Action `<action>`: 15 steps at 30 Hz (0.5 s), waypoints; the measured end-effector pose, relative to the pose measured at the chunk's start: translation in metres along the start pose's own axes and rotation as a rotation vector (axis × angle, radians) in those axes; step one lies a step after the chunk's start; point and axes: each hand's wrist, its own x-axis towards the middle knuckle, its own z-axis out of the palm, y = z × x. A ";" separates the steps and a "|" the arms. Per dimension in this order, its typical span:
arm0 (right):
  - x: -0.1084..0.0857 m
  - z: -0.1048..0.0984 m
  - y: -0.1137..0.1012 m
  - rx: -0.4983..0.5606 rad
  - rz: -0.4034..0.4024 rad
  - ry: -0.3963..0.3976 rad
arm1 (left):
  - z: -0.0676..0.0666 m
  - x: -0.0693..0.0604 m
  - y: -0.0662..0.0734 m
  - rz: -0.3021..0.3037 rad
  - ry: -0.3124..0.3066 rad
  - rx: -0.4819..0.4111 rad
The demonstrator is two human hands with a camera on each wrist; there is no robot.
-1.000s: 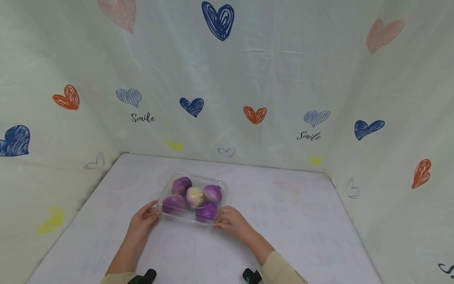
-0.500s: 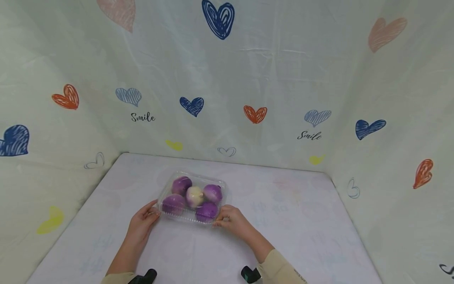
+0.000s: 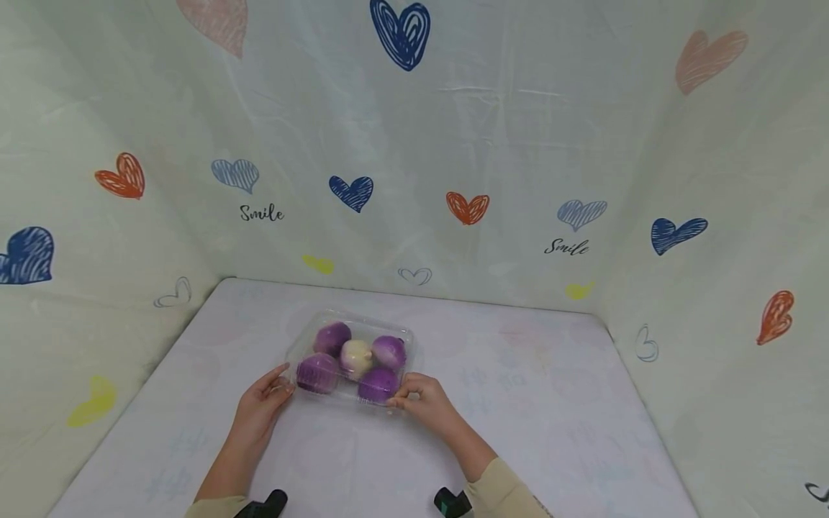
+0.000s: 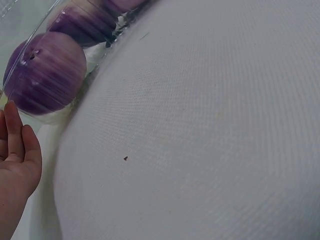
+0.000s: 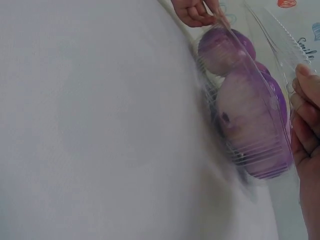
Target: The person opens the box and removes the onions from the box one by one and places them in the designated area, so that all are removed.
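Note:
Several purple onions (image 3: 317, 373) and a paler one (image 3: 355, 360) lie inside a clear plastic container (image 3: 343, 393) on the table. My left hand (image 3: 259, 406) holds the container's near left corner between thumb and fingers; in the left wrist view its fingertips (image 4: 12, 107) meet the plastic beside an onion (image 4: 47, 72). At the near right corner my right hand (image 3: 424, 406) pinches the edge of the clear lid (image 5: 280, 45). The right wrist view shows this lid tilted up, apart from the container's rim on that side. Some right fingertips are hidden behind the plastic.
A white cloth (image 3: 518, 403) covers the table. Pale curtains (image 3: 414, 129) printed with hearts stand behind and on both sides. A tiny dark speck (image 4: 125, 158) lies on the cloth. Black wrist devices (image 3: 262, 503) sit by both sleeves.
My right hand has shifted slightly up and left, raising the near right edge of the lid. My left hand and the onions have hardly moved.

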 end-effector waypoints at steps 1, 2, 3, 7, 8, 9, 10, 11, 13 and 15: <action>0.000 0.000 -0.002 0.002 0.019 0.003 | 0.000 0.000 0.000 -0.003 0.000 0.005; 0.000 0.000 -0.005 0.008 0.037 0.005 | 0.001 0.000 0.001 -0.005 0.002 0.011; 0.001 -0.001 -0.010 0.012 0.047 0.007 | 0.001 0.000 0.001 -0.008 0.004 0.017; 0.002 -0.011 -0.038 0.036 0.078 0.013 | 0.002 -0.001 0.004 -0.028 0.017 0.036; 0.002 -0.014 -0.045 0.047 0.084 0.014 | 0.002 -0.002 0.004 -0.032 0.018 0.037; 0.003 -0.017 -0.052 0.053 0.089 0.011 | 0.002 -0.003 0.005 -0.037 0.019 0.036; 0.003 -0.020 -0.058 0.059 0.095 0.009 | 0.002 -0.004 0.005 -0.042 0.020 0.041; 0.003 -0.022 -0.063 0.062 0.102 0.006 | 0.001 -0.005 0.005 -0.048 0.022 0.045; 0.004 -0.027 -0.069 0.072 0.116 -0.001 | 0.001 -0.008 0.005 -0.054 0.017 0.059; 0.005 -0.030 -0.073 0.084 0.119 0.002 | 0.001 -0.009 0.005 -0.058 0.017 0.065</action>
